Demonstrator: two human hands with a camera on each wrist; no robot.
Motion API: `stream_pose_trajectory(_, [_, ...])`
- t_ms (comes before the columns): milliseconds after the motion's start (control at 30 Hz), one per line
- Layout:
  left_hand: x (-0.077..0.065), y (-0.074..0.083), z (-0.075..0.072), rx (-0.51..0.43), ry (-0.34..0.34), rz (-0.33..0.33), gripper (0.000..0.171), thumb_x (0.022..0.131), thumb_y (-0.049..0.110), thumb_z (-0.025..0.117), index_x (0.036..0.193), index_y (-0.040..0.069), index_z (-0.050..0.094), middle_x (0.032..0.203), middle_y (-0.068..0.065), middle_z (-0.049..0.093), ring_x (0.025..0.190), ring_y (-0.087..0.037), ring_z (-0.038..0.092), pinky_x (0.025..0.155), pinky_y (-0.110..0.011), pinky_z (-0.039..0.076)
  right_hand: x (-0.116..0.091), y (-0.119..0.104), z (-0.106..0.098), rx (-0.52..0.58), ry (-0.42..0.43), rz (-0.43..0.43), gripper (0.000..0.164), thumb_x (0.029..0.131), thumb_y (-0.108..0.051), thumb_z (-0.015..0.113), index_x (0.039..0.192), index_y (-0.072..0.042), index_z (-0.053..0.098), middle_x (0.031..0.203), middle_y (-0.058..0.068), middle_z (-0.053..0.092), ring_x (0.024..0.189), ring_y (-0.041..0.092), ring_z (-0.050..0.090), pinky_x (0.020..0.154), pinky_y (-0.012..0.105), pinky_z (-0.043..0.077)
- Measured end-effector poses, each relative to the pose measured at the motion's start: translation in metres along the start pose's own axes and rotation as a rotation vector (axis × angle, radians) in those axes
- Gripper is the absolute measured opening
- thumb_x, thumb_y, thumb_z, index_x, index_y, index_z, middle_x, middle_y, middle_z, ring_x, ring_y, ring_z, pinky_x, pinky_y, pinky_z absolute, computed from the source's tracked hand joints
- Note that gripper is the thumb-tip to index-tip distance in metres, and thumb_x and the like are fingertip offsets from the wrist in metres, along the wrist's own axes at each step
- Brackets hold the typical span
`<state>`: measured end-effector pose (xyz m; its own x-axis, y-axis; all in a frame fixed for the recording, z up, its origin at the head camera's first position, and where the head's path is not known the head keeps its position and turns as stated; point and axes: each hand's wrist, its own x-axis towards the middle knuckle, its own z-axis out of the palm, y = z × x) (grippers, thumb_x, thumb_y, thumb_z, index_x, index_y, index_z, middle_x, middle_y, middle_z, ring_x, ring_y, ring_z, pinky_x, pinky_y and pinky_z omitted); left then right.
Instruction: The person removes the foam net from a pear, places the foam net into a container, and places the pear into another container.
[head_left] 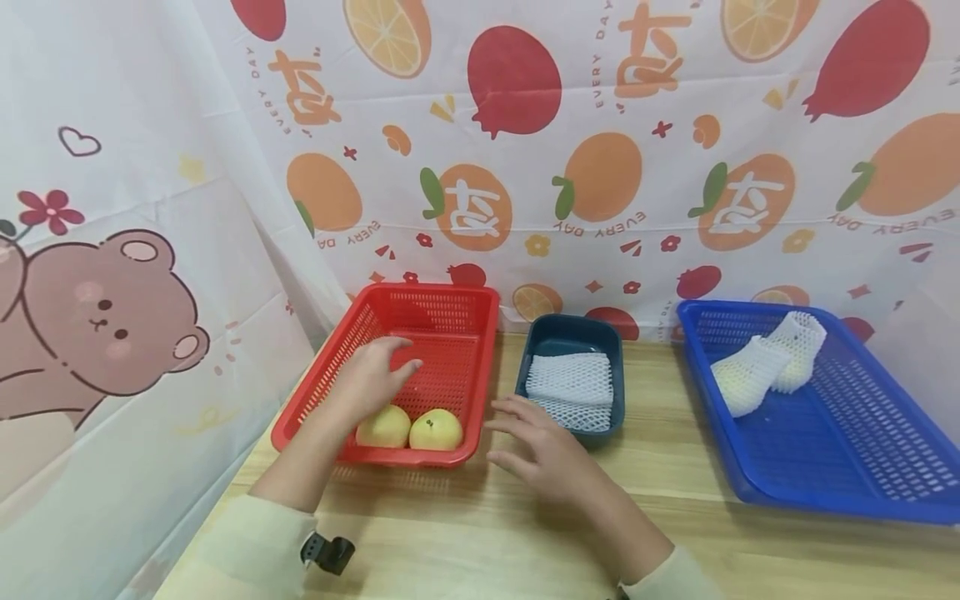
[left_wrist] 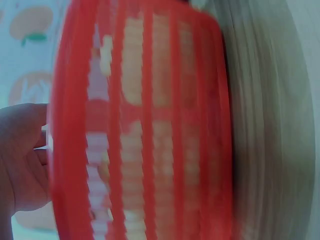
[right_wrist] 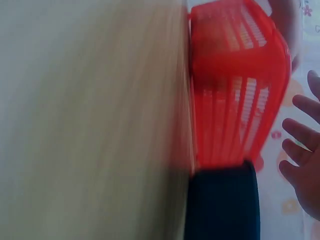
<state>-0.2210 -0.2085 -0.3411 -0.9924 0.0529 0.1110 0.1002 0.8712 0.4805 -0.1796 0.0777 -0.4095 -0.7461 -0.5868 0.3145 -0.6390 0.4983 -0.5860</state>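
Note:
My left hand (head_left: 372, 377) hovers over the left part of the red basket (head_left: 486, 358), fingers and thumb spread with nothing between them. Below and beside it, two round yellow fruits (head_left: 437, 430) sit at the basket's near end. My right hand (head_left: 542, 446) is between the red basket and a small dark teal bin (head_left: 617, 367), fingers spread and holding nothing. White foam net sleeves (head_left: 570, 379) lie flat in that bin. In the right wrist view, the right hand (right_wrist: 305, 150) shows its fingers apart. The left wrist view has the left hand (left_wrist: 22, 157) partly behind the basket wall.
At the right stands a blue basket (head_left: 825, 492) with two yellow fruits in white foam nets (head_left: 750, 375) at its far left. All containers rest on a wooden table (head_left: 450, 533). A printed cloth (head_left: 525, 192) hangs behind and at the left.

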Motion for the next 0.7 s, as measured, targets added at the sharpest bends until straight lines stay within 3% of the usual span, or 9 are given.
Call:
stream_pose_trajectory(267, [-0.007, 0.071, 0.039, -0.064, -0.020, 0.164, 0.056, 0.090, 0.036, 0.071, 0.140, 0.018, 0.054, 0.141, -0.003, 0.056, 0.132, -0.026, 0.050, 0.105, -0.052, 0.045, -0.033, 0.037, -0.061, -0.213, 0.130, -0.068, 0.039, 0.091, -0.037, 0.069, 0.127, -0.020, 0.067, 0.142, 0.002, 0.054, 0.136, 0.027, 0.046, 0.108, 0.049, 0.042])
stream_pose_trajectory(433, [-0.011, 0.116, 0.076, -0.161, -0.016, 0.364, 0.054, 0.091, 0.034, 0.070, 0.140, 0.019, 0.054, 0.143, -0.002, 0.055, 0.133, -0.022, 0.050, 0.107, -0.045, 0.045, -0.052, 0.051, -0.110, -0.345, 0.199, -0.064, 0.041, 0.088, -0.029, 0.074, 0.127, -0.018, 0.066, 0.139, 0.006, 0.056, 0.129, 0.031, 0.052, 0.100, 0.051, 0.049])
stream_pose_trajectory(567, [-0.014, 0.145, 0.101, -0.200, -0.005, 0.533, 0.048, 0.094, 0.030, 0.067, 0.138, 0.015, 0.056, 0.141, -0.002, 0.057, 0.131, -0.019, 0.052, 0.107, -0.039, 0.045, -0.063, 0.060, -0.146, -0.388, 0.232, -0.006, 0.040, 0.088, -0.027, 0.074, 0.126, -0.015, 0.065, 0.136, 0.009, 0.057, 0.128, 0.033, 0.052, 0.099, 0.055, 0.047])
stream_pose_trajectory(700, [-0.016, 0.175, 0.122, -0.191, -0.002, 0.624, 0.042, 0.096, 0.030, 0.064, 0.136, 0.016, 0.058, 0.139, 0.000, 0.059, 0.130, -0.015, 0.053, 0.108, -0.033, 0.044, -0.071, 0.076, -0.180, -0.336, 0.276, 0.132, 0.036, 0.093, -0.027, 0.069, 0.124, -0.010, 0.065, 0.132, 0.013, 0.060, 0.126, 0.036, 0.052, 0.099, 0.060, 0.044])
